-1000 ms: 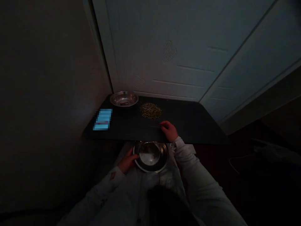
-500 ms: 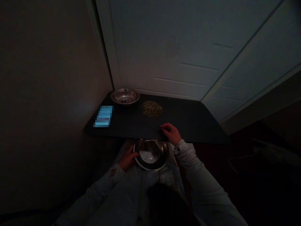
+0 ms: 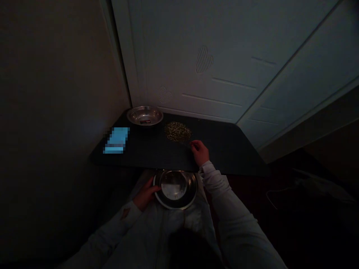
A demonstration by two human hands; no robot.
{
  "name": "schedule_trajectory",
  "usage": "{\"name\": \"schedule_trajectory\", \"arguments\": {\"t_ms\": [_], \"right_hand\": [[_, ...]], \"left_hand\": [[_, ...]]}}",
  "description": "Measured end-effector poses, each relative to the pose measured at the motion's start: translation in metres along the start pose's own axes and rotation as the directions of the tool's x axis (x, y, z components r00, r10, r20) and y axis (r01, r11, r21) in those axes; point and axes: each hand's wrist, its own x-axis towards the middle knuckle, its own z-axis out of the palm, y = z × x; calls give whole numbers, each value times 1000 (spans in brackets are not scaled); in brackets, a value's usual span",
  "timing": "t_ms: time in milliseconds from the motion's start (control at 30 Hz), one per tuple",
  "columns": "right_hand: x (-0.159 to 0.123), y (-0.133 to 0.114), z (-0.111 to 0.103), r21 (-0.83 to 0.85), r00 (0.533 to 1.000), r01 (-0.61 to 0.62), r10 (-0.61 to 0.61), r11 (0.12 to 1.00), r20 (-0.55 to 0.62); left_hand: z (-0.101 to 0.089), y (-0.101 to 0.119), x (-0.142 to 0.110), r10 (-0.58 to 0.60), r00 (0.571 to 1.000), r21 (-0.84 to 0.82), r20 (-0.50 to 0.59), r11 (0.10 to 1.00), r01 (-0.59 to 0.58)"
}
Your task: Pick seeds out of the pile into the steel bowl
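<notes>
On my lap, just below the table's near edge, rests a shiny metal bowl (image 3: 175,203). My left hand (image 3: 146,194) is closed on its left rim, thumb over the edge. My right hand (image 3: 200,151) is above the dark table (image 3: 224,149), fingertips pinched together. Something thin and faint may show at the fingertips, too dim to make out. Close beyond them lies a flat pile of small pale and brown grains or seeds (image 3: 178,132). The bowl's inside shows bright reflections, and I cannot tell whether anything is in it.
A second metal bowl (image 3: 145,116) with a dark label inside stands at the table's back left. In front of it lies a lit, blurred-out screen (image 3: 117,140). A white panel with heart patterns (image 3: 204,59) rises behind the table. A pale cable (image 3: 270,194) lies at the right.
My right hand has moved slightly forward, closer to the pile. The view has shifted a little, so the table and bowls appear farther left. My left hand keeps its hold on the bowl.
</notes>
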Motion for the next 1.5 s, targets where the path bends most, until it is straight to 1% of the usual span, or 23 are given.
{"name": "schedule_trajectory", "arguments": {"t_ms": [300,500,633,800,867,1067,1167,1267,1367,1500], "right_hand": [[-5,-5,-1,-113,998,60,-58,992,21],[-4,-4,-1,-159,997,72,-71,985,13],[-4,-5,-1,-192,997,78,-79,978,2],[-7,-8,-1,-225,995,99,-91,969,46],[-7,-9,-2,-230,994,105,-94,968,59],[-10,-10,-2,-215,988,131,-110,968,110],[-11,-10,-3,-199,984,142,-117,970,133],[-11,-8,-7,-151,992,102,-89,983,88],[-10,-4,-10,-130,998,52,-46,990,47],[-12,-3,-8,-195,992,79,-58,978,112]], "left_hand": [[1,-1,-1,22,1000,-8,19,1000,-22],[0,0,-1,8,1000,-18,20,1000,-8],[-2,-1,-1,27,999,-10,17,1000,-27],[-1,-2,-1,30,999,-25,45,999,-29],[-1,-1,-1,19,999,-35,41,999,-17],[-2,1,-3,-6,999,-38,-41,999,4],[-4,-1,-2,12,1000,-57,-16,998,-13],[-7,-4,1,51,999,-61,17,997,-50],[-9,-7,4,58,998,-36,20,998,-57],[-6,-6,3,67,998,-22,17,998,-66]]}}
